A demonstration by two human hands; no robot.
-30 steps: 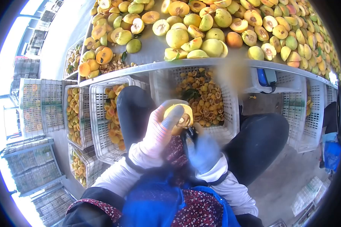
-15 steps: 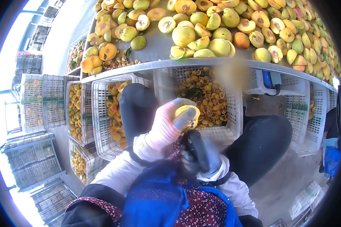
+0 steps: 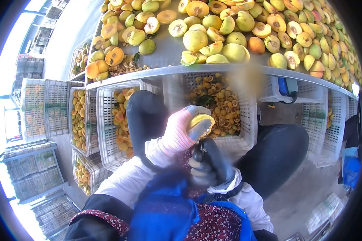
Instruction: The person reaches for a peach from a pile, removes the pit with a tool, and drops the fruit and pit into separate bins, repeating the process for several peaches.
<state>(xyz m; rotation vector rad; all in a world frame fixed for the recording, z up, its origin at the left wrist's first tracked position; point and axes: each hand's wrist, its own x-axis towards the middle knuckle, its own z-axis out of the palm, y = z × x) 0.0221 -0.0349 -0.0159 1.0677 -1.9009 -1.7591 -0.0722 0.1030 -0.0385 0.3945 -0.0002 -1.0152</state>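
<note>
In front of my lap, my left hand [image 3: 179, 129], in a pale striped glove with grey fingertips, is closed around a yellow peach half [image 3: 199, 121]. Just below it, my right hand [image 3: 213, 166], in a grey and black glove, is wrapped round a small dark-handled tool [image 3: 197, 152]. The tool's tip meets the lower edge of the peach, and its working end is mostly hidden. Beneath both hands stands a white crate [image 3: 250, 120] with many small brownish-yellow fruit pieces [image 3: 221, 108] inside.
A metal table [image 3: 169, 44] heaped with cut peaches [image 3: 301, 38] spans the far side, its raised rim [image 3: 157, 72] above my knees. To the left, a white crate [image 3: 104, 120] holds peach halves. More crates [image 3: 319, 132] stand at right. Stacked crates [image 3: 32, 172] stand farther left.
My right hand was blurred by motion and is now sharper, with its fingers round the tool. The peach half has turned slightly in my left hand and moved a little right.
</note>
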